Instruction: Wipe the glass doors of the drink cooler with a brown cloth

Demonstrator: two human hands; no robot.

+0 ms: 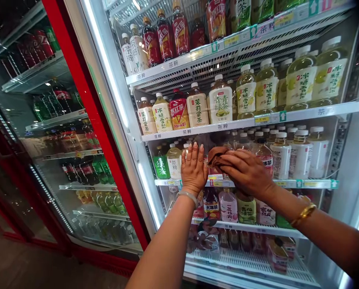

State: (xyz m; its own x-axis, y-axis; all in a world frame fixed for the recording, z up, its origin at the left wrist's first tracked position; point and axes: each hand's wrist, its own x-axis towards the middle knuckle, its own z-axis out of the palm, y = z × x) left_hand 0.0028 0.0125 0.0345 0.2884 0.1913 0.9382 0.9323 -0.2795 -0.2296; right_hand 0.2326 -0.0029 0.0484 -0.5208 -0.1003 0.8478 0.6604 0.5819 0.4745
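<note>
My left hand (194, 168) is raised with its palm flat and fingers together, facing the drinks cooler, apparently against its glass door. A pale bangle (189, 197) circles that wrist. Just to the right, my right hand (247, 168) grips a folded brown cloth (218, 156), which pokes out past the fingertips. The cloth appears to lie on the glass at the height of the third shelf. On my right wrist sits a gold bracelet (304, 214). Behind both hands stand bottled drinks, among them a green-labelled bottle (161, 163) and white-labelled bottles (280, 154), partly covered by my hands.
Cooler shelves (248, 123) carry rows of bottled teas and juices, with price strips along their front edges. A lit strip (107, 68) runs up the left side. Further left, a red door frame (98, 120) borders another cooler holding cola bottles (60, 94) and cans.
</note>
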